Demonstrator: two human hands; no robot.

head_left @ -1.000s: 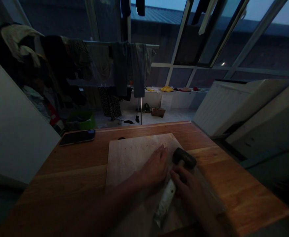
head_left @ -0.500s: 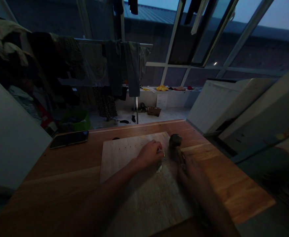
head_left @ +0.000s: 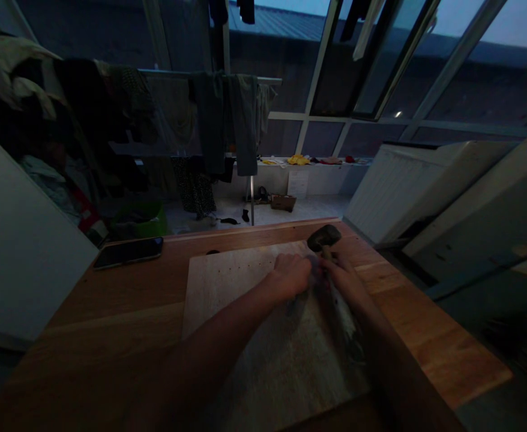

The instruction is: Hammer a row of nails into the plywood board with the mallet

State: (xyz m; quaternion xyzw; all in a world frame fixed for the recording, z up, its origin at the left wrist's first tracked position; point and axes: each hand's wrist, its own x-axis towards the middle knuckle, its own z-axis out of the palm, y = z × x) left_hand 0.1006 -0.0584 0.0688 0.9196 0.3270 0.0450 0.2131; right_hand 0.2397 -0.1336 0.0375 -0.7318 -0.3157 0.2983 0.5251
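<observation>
A light wooden board [head_left: 245, 342] lies on the table, with a row of small dark dots near its far edge. Above its far right part is my left hand [head_left: 293, 276], closed; whatever its fingers pinch is hidden and blurred. My right hand [head_left: 345, 279] is wrapped round the handle of a hammer [head_left: 323, 238], close under the dark head, and the handle slants back toward me. The fingers of both hands come close together, whether touching I cannot tell. Below my left hand, a thin-nail-like blur shows on the board.
On the wooden table [head_left: 110, 312] a phone [head_left: 129, 252] lies at the far left. A small dark round object [head_left: 212, 252] sits behind the board. Beyond the table are hanging clothes [head_left: 209, 120], a green tub [head_left: 141, 221] and a white cabinet-like box [head_left: 394, 186].
My left hand has moved right, toward the hammer. The right hand has shifted up and inward, gripping nearer the head, and the hammer head has turned. Several thin nails seen before are now blurred or covered.
</observation>
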